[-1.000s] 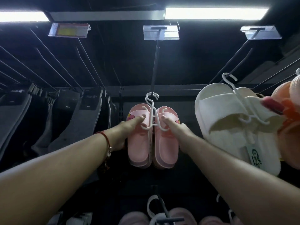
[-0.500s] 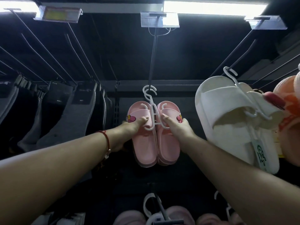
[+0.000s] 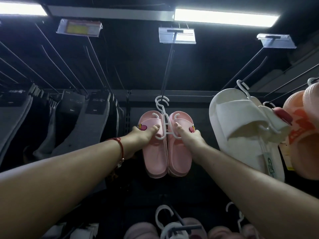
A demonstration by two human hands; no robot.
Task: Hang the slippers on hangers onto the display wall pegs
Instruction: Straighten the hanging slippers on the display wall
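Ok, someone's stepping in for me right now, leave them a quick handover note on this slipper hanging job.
Left hand: grips the left slipper of the pink slippers, thumb on its strap.
Right hand: grips the right slipper the same way.
The pair's white hanger already has its hook over the centre peg, well back along the rod.
White slippers hang on the next peg to the right; more pairs show on the row below.
Left: let go, check that the pair hangs straight, then hang any remaining pairs.
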